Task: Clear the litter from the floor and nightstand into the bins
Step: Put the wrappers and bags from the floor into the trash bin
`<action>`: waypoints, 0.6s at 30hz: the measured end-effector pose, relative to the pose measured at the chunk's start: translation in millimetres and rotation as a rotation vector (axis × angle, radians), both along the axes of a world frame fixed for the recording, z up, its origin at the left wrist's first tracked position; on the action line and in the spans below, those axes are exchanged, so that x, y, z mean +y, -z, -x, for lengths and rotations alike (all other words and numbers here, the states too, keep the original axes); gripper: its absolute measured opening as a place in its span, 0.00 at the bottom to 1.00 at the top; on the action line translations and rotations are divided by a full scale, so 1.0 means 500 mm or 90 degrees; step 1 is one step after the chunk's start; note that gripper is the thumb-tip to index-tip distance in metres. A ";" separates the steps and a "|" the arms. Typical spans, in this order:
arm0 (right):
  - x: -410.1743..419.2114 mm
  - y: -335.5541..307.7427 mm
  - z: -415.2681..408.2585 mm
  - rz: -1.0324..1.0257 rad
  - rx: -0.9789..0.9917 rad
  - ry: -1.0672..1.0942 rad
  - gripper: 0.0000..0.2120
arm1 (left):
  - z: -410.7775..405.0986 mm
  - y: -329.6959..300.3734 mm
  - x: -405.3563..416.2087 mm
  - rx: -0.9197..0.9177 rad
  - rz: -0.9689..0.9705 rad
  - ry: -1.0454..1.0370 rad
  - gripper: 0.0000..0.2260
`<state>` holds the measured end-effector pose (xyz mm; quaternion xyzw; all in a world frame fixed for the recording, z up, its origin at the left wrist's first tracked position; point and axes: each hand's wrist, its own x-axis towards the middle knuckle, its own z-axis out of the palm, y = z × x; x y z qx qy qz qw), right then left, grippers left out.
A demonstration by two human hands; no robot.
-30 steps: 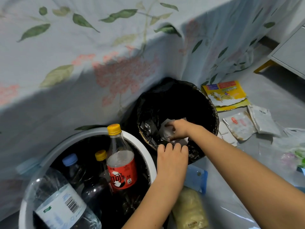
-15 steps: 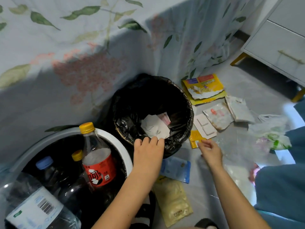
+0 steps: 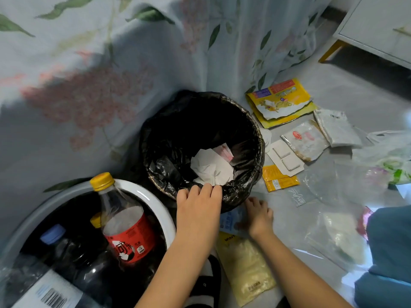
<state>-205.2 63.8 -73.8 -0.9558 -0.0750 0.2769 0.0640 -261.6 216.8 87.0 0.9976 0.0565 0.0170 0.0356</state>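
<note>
A bin with a black liner [image 3: 255, 138] stands against the bedsheet, with crumpled white paper [image 3: 211, 167] and a pink wrapper inside. My left hand [image 3: 199, 210] grips its near rim. My right hand [image 3: 259, 215] rests on a light blue packet [image 3: 231, 221] on the floor just right of the bin, fingers curled onto it. Litter lies on the floor to the right: a yellow torn box [image 3: 280, 102], small orange sachets [image 3: 278, 178], a white card [image 3: 284, 156] and clear wrappers [image 3: 304, 140]. A pale yellow packet [image 3: 246, 267] lies under my forearms.
A white bin [image 3: 153, 201] at the lower left holds several plastic bottles, one with a red label [image 3: 129, 232]. The floral bedsheet [image 3: 111, 74] hangs behind both bins. A white nightstand [image 3: 378, 30] on yellow legs stands at the upper right. Plastic bags [image 3: 333, 230] cover the floor at right.
My right hand left the black bin, moved out over the floor litter, then came back left onto the blue packet beside the bin. My left hand stayed on the rim.
</note>
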 end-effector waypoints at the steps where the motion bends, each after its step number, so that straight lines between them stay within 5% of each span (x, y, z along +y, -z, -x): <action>1: 0.001 -0.001 -0.002 0.007 0.010 0.006 0.35 | 0.000 0.000 0.000 0.000 -0.001 0.000 0.19; 7: -0.007 0.006 -0.007 0.009 0.079 0.055 0.29 | 0.000 -0.002 -0.001 -0.019 -0.003 -0.002 0.18; 11: -0.035 0.002 -0.003 -0.112 0.130 0.130 0.20 | 0.000 -0.001 0.000 -0.018 -0.003 -0.005 0.18; 18: -0.133 -0.092 -0.061 -0.173 0.131 0.206 0.19 | -0.001 -0.005 -0.002 0.030 0.000 -0.011 0.22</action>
